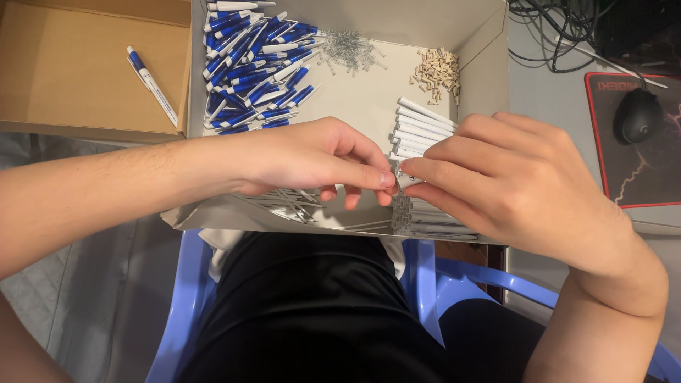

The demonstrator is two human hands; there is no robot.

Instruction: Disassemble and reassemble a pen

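Observation:
My left hand [312,157] and my right hand [511,181] meet over the front of a shallow white cardboard tray [489,50]. Both pinch a small white pen part [406,179] between thumb and fingertips. Just behind the fingers lies a row of white pen barrels [423,122]. A heap of blue-and-white pen halves [252,67] fills the tray's far left. Small metal springs [347,48] and tan plastic bits [436,69] lie at the far middle and right. Thin refills [291,202] show under my left hand.
A brown cardboard box [64,71] at the far left holds one finished blue-and-white pen [151,84]. At the right are a black mouse [638,115] on a red-edged pad [663,177] and dark cables [560,28]. A blue plastic chair [425,284] is under me.

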